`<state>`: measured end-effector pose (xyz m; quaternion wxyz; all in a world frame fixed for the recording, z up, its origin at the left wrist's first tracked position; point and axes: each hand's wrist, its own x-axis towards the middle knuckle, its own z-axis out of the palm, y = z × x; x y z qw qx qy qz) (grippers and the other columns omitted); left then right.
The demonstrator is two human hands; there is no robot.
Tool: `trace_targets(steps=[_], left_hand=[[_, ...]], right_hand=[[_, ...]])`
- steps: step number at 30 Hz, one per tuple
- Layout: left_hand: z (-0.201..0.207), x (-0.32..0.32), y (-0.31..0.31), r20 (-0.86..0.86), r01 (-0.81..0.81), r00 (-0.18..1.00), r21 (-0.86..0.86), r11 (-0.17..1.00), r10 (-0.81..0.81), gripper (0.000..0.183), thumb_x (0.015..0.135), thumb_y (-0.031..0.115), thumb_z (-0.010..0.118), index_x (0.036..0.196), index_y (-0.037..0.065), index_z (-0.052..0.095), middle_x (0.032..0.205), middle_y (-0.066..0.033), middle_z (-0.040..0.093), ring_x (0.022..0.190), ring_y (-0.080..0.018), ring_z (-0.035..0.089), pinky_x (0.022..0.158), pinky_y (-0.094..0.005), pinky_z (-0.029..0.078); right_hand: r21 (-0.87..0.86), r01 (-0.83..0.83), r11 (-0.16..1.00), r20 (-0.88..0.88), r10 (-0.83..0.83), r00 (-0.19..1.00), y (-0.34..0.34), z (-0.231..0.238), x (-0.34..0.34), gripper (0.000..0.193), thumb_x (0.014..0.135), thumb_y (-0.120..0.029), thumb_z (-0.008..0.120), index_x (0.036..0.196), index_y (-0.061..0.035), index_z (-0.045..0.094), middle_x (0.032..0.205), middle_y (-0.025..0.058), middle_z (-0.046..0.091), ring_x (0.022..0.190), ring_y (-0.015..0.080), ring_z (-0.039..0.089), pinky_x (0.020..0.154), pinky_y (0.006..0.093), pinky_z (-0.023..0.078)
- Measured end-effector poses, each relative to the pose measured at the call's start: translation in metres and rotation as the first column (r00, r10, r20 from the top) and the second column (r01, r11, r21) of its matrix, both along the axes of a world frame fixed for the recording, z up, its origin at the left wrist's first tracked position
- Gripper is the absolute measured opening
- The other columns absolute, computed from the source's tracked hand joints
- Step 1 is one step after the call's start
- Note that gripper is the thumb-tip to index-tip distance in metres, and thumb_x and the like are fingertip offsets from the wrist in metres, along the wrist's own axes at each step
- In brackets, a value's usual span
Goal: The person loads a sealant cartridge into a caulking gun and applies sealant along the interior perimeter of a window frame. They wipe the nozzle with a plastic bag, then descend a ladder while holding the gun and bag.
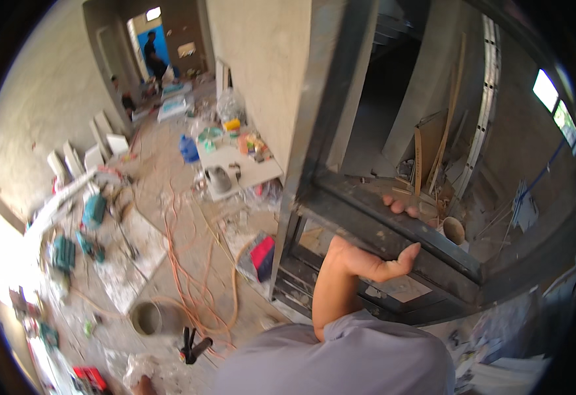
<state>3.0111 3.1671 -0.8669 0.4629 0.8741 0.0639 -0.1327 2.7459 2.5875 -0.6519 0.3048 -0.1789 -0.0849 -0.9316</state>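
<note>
My right hand point(377, 262) is closed round a bar of a dark metal frame point(373, 230). The thumb presses the near side and fingertips show over the far side, so the palm passes beneath the bar. A grey sleeve point(380, 349) covers the upper arm. The frame stands tall against the corner of a plastered wall point(255, 72), with more crossbars lower down. My left hand does not show. A small brown shape point(144, 385) at the bottom edge is too cut off to make out. Near it is a black and red hand tool point(194, 345).
Orange cords point(183, 283) trail over the floor beside a bucket point(148, 318). Teal power tools point(94, 210) lie at the left. A board point(255, 171) carries a grey can point(218, 179); a blue jug point(188, 149) stands behind. A ladder point(484, 112) leans beyond the frame. Another person point(153, 56) is far off.
</note>
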Motion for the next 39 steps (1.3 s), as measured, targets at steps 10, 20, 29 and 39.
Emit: trace_targets(steps=[10, 20, 29, 39], left_hand=[[0.016, 0.327, -0.09, 0.025, 0.078, 0.997, -0.292, 0.953, -0.074, 0.091, 0.085, 0.046, 0.075, 0.148, -0.002, 0.031, 0.144, -0.0322, 0.04, 0.098, -0.0378, 0.069, 0.085, -0.0563, 0.055], [0.051, 0.495, -0.161, 0.199, 0.183, 0.972, -0.283, 0.942, -0.129, 0.037, 0.084, 0.017, 0.059, 0.116, -0.001, 0.062, 0.105, -0.01, 0.063, 0.086, -0.0207, 0.06, 0.073, -0.0376, 0.051], [0.086, 0.625, -0.187, 0.036, 0.131, 0.991, -0.365, 0.922, -0.127, 0.026, 0.085, 0.009, 0.06, 0.109, 0.003, 0.069, 0.097, -0.0014, 0.067, 0.082, -0.0144, 0.062, 0.073, -0.0312, 0.05], [0.101, 0.817, -0.236, -0.02, 0.037, 0.999, -0.409, 0.912, -0.05, 0.035, 0.087, 0.002, 0.057, 0.12, 0.001, 0.067, 0.106, -0.0058, 0.07, 0.093, -0.017, 0.067, 0.08, -0.0332, 0.055]], right_hand=[[0.047, -0.129, 0.991, 0.018, 0.129, 0.992, -0.006, 0.014, 0.211, 0.054, 0.095, -0.039, 0.056, 0.14, -0.0142, 0.041, 0.119, 0.0108, 0.057, 0.098, 0.0238, 0.056, 0.092, 0.0416, 0.047], [-0.021, 0.052, 0.998, 0.037, -0.052, 0.998, 0.016, 0.035, 0.391, 0.055, 0.094, -0.041, 0.056, 0.14, -0.0121, 0.045, 0.117, 0.0114, 0.058, 0.097, 0.0243, 0.055, 0.091, 0.042, 0.046], [0.073, 0.253, 0.965, 0.108, -0.26, 0.959, 0.0, 0.043, 0.532, 0.046, 0.075, -0.047, 0.063, 0.093, -0.0055, 0.06, 0.097, 0.013, 0.058, 0.082, 0.0309, 0.057, 0.077, 0.0471, 0.048], [0.165, 0.276, 0.947, 0.14, -0.3, 0.944, -0.133, 0.017, 0.731, 0.05, 0.073, -0.048, 0.063, 0.087, -0.0009, 0.057, 0.086, 0.0148, 0.055, 0.073, 0.0319, 0.056, 0.07, 0.0469, 0.047]])
